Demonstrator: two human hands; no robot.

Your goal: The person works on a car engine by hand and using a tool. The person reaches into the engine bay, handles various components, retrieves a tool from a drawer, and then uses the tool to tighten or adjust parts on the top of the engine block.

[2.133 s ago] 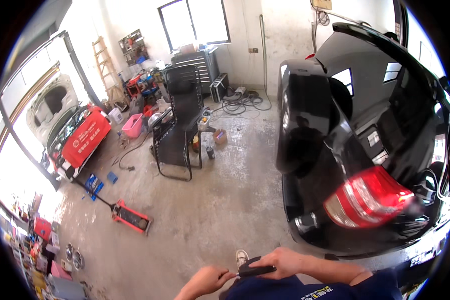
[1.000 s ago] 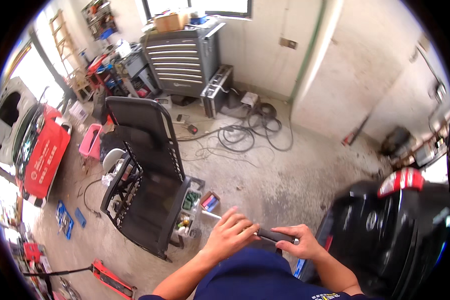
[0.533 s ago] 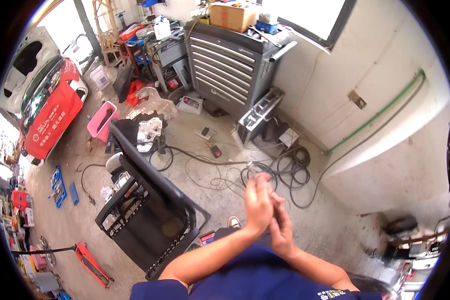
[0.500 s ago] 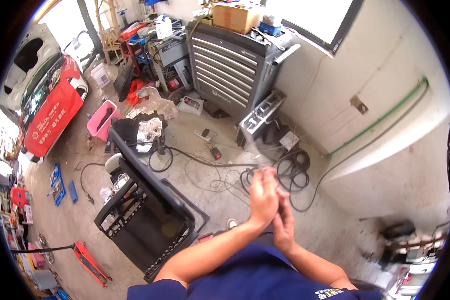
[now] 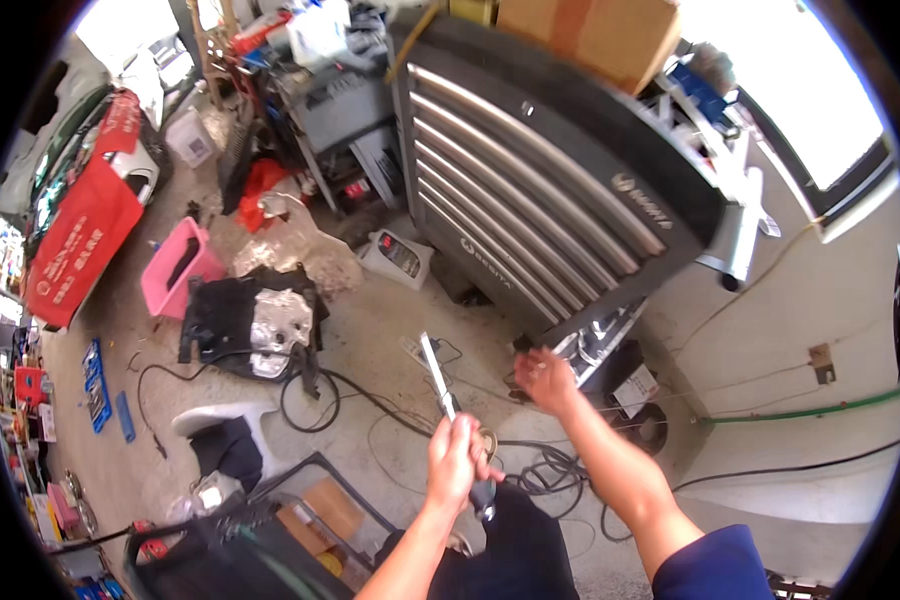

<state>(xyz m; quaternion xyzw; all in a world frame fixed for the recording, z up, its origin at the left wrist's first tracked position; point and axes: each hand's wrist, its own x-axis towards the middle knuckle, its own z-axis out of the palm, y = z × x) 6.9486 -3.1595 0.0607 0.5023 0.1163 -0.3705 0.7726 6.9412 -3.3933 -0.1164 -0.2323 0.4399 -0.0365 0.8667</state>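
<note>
Left hand [image 5: 455,462] grips a long-shafted tool [image 5: 436,374]; right hand [image 5: 547,381], loosely spread, near the lower edge of the cabinet [image 5: 490,272]

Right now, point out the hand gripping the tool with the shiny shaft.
It is the left hand, wrapped around the tool; the right hand is apart from it, open, with nothing visible in its grasp.

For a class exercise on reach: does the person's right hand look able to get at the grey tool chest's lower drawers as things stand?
Probably yes: the right hand looks open and empty, and nothing visible stands between it and the lower drawers, though depth is hard to judge.
</note>
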